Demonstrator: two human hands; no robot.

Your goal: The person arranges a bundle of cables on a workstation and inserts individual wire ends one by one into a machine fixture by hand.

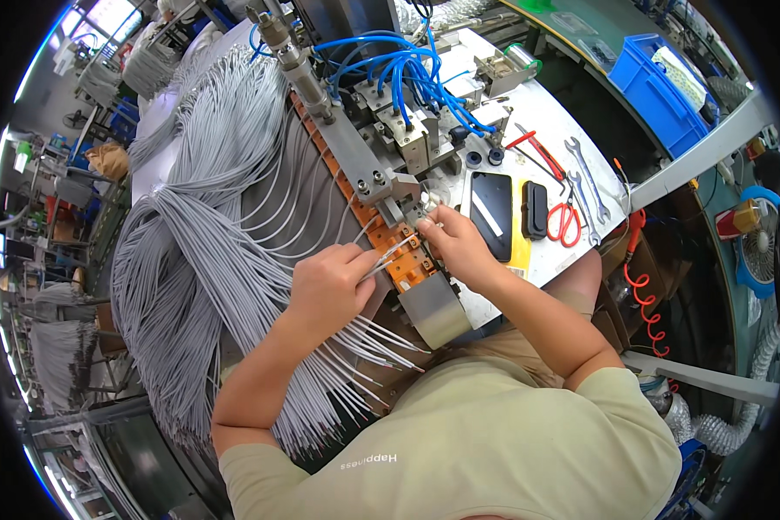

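Note:
A large bundle of grey cables spreads across the left of the bench, many of its cut ends fanned out near my body. My left hand is closed on a grey cable just left of the orange fixture strip. Across that strip, my right hand pinches at the front of the machine head; what sits between its fingertips is too small to make out. Single cables run from the bundle to the strip farther up. A metal plate covers the strip's near end.
Blue air tubes loop over the machine. On the white bench top at right lie a phone, a black case, red-handled scissors, pliers and wrenches. A blue crate stands beyond.

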